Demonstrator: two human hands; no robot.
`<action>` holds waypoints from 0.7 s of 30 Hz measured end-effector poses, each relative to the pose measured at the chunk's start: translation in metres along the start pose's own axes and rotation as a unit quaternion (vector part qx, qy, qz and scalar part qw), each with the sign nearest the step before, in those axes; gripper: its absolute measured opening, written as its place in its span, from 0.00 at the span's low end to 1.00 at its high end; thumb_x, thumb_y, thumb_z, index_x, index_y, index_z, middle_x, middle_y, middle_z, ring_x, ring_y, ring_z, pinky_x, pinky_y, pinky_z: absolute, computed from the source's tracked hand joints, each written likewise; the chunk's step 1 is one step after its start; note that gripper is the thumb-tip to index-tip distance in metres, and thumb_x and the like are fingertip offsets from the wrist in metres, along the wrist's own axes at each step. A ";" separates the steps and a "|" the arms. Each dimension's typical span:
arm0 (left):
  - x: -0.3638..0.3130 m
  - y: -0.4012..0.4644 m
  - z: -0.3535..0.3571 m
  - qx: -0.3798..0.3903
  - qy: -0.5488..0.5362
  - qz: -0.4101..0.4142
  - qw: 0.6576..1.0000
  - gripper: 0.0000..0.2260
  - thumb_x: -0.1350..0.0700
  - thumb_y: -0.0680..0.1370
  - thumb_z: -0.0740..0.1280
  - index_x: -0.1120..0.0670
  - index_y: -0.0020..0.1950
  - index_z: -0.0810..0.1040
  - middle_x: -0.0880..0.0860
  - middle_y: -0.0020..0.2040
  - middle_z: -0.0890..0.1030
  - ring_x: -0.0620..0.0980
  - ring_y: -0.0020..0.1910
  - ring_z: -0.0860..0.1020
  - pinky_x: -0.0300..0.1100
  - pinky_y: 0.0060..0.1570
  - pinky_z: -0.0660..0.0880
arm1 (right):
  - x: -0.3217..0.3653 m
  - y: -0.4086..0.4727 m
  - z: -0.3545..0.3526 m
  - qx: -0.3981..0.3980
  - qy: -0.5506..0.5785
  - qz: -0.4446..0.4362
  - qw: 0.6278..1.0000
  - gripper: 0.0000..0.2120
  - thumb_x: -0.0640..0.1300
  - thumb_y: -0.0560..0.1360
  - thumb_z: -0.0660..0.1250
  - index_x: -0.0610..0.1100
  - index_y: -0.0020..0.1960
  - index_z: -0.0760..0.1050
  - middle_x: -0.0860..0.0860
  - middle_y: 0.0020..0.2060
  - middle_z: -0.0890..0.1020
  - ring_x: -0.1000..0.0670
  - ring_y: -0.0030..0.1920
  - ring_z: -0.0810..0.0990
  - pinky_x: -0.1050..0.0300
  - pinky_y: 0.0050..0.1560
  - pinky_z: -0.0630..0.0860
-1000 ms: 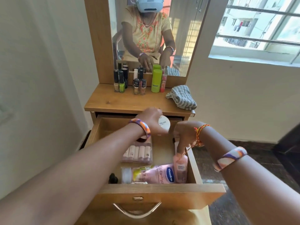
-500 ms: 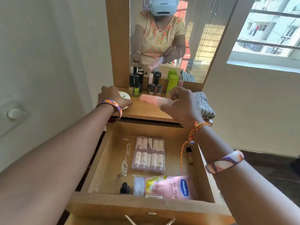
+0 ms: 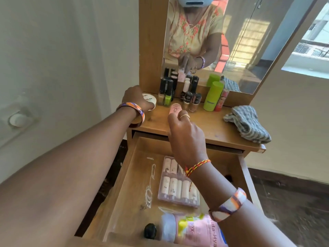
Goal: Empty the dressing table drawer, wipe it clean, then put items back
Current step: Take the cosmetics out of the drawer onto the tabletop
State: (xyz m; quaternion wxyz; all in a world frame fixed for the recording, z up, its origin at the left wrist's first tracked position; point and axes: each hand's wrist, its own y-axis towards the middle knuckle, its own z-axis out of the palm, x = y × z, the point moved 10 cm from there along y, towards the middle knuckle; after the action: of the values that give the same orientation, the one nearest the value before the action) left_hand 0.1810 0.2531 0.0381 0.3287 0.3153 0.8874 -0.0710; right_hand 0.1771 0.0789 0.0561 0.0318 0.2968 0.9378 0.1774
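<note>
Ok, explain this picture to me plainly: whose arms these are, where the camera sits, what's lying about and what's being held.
No machine here: a person wears a camera on the head, looking down at their own arms; the mirror shows them reflected. The left hand holds a round white jar on the dressing table top. The right hand holds a small pink tube there. Nail polish bottles, a green bottle and a striped cloth sit on top. The open drawer holds a pack of small tubes, a pink lotion bottle and a black cap.

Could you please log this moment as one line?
phase: emptying drawer | left hand: holds white jar | right hand: holds pink tube on tabletop
</note>
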 end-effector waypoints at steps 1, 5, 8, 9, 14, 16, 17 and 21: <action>0.000 0.002 0.003 -0.003 -0.004 0.000 1.000 0.30 0.53 0.71 0.74 0.61 0.69 0.68 0.60 0.68 0.73 0.59 0.66 0.72 0.46 0.61 0.72 | -0.001 0.002 0.005 0.011 -0.005 0.000 1.000 0.15 0.36 0.77 0.62 0.39 0.62 0.67 0.37 0.60 0.75 0.38 0.52 0.80 0.50 0.43 0.78; 0.001 0.010 0.009 -0.016 -0.007 0.006 1.000 0.29 0.52 0.73 0.72 0.61 0.69 0.69 0.60 0.68 0.72 0.58 0.67 0.71 0.45 0.63 0.71 | -0.002 0.010 0.011 0.042 -0.003 0.006 0.999 0.16 0.36 0.78 0.60 0.39 0.65 0.66 0.39 0.64 0.72 0.39 0.56 0.78 0.50 0.48 0.77; 0.000 0.014 0.010 -0.023 -0.008 0.009 1.000 0.28 0.52 0.74 0.71 0.61 0.70 0.68 0.60 0.69 0.71 0.58 0.68 0.70 0.45 0.64 0.70 | -0.004 0.012 0.014 0.055 0.016 0.011 0.998 0.16 0.36 0.78 0.61 0.38 0.65 0.68 0.40 0.62 0.73 0.40 0.55 0.79 0.52 0.47 0.76; 0.000 0.015 0.011 -0.024 -0.011 0.010 1.000 0.27 0.52 0.74 0.71 0.61 0.70 0.69 0.60 0.69 0.71 0.58 0.68 0.70 0.44 0.64 0.70 | -0.006 0.013 0.015 0.053 0.024 0.016 0.998 0.16 0.37 0.78 0.62 0.38 0.65 0.68 0.40 0.62 0.73 0.41 0.55 0.79 0.52 0.47 0.76; -0.003 0.018 0.014 -0.023 -0.003 0.021 1.000 0.26 0.54 0.75 0.70 0.60 0.70 0.68 0.60 0.70 0.71 0.58 0.68 0.70 0.45 0.65 0.69 | -0.010 0.022 0.020 0.046 0.050 0.032 0.997 0.17 0.38 0.78 0.63 0.37 0.65 0.70 0.40 0.64 0.73 0.42 0.56 0.78 0.53 0.49 0.77; -0.004 0.021 0.016 -0.016 0.005 0.027 0.999 0.25 0.54 0.76 0.69 0.60 0.71 0.68 0.60 0.70 0.70 0.59 0.68 0.70 0.46 0.65 0.69 | -0.010 0.025 0.024 0.051 0.052 0.033 0.997 0.18 0.38 0.77 0.63 0.37 0.67 0.68 0.40 0.65 0.71 0.42 0.57 0.77 0.53 0.51 0.77; -0.004 0.023 0.017 -0.013 0.008 0.028 0.999 0.25 0.55 0.76 0.69 0.60 0.71 0.67 0.60 0.70 0.70 0.59 0.68 0.70 0.46 0.66 0.68 | -0.010 0.026 0.025 0.053 0.055 0.034 0.997 0.19 0.38 0.77 0.63 0.37 0.67 0.67 0.40 0.65 0.70 0.42 0.58 0.76 0.52 0.52 0.77; -0.004 0.028 0.019 -0.004 0.019 0.027 0.999 0.25 0.55 0.77 0.68 0.60 0.71 0.67 0.60 0.70 0.70 0.59 0.68 0.70 0.45 0.65 0.68 | -0.010 0.031 0.028 0.048 0.067 0.041 0.996 0.21 0.38 0.77 0.64 0.36 0.68 0.66 0.40 0.65 0.70 0.42 0.59 0.76 0.53 0.52 0.76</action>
State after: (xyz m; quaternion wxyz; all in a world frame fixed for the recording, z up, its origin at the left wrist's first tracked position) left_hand 0.2103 0.2666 0.0279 0.3147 0.3390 0.8851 -0.0520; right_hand 0.2064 0.1055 0.0400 -0.0527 0.3233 0.9323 0.1531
